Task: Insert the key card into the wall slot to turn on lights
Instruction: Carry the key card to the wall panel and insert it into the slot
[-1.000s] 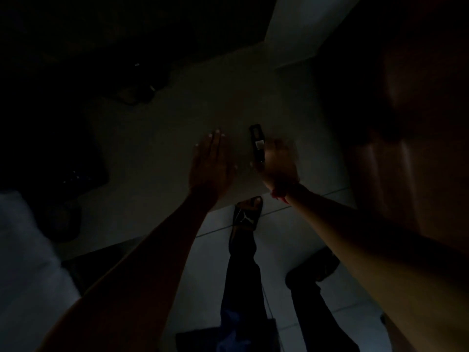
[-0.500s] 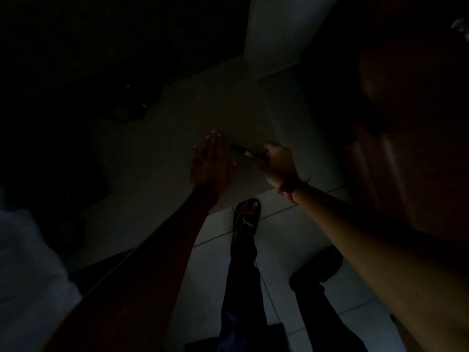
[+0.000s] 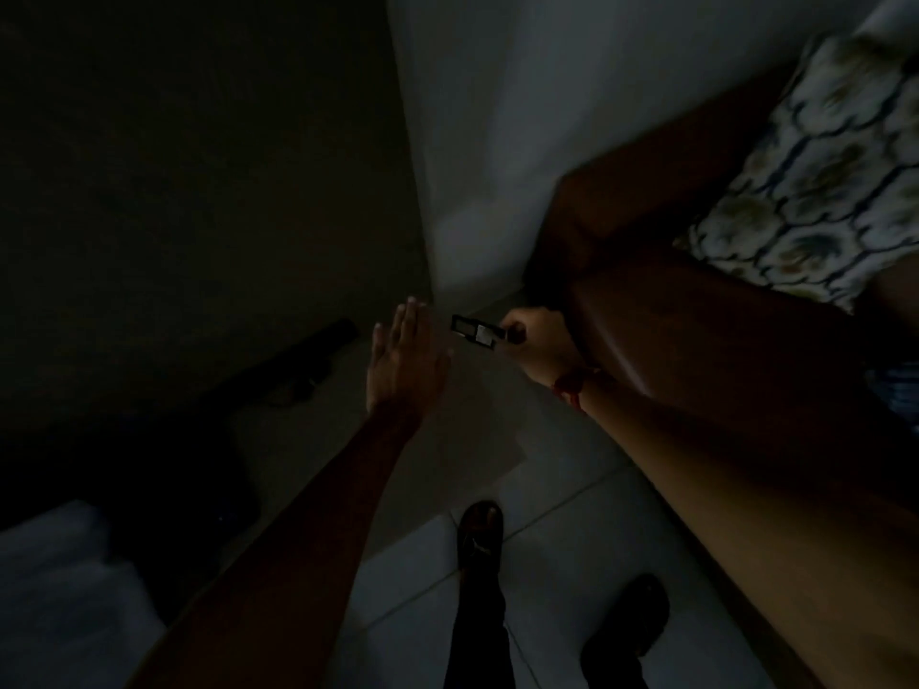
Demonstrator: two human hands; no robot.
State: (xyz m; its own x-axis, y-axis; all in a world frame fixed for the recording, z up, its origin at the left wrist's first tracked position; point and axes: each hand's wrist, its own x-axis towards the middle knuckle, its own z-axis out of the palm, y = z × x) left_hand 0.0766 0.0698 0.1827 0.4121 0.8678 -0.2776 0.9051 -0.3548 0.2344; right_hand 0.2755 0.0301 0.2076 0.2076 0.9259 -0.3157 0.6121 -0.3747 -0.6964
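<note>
The room is very dark. My right hand (image 3: pixel 534 343) grips a dark key card (image 3: pixel 475 331) with a pale patch on it, held level and pointing left. My left hand (image 3: pixel 405 358) is stretched out flat with its fingers together, empty, just left of the card's tip and not touching it. A red band circles my right wrist. No wall slot shows in the gloom.
A pale wall corner (image 3: pixel 477 191) rises ahead, with a dark wall to its left. A brown wooden surface (image 3: pixel 696 300) and a patterned cushion (image 3: pixel 820 166) lie to the right. A dark object (image 3: pixel 303 365) lies on the floor. My sandalled feet (image 3: pixel 480 534) stand on pale tiles.
The view has swung up and right, bringing the wall corner and cushion into sight. The card went from upright to level, pointing left. My left hand stays flat beside it.
</note>
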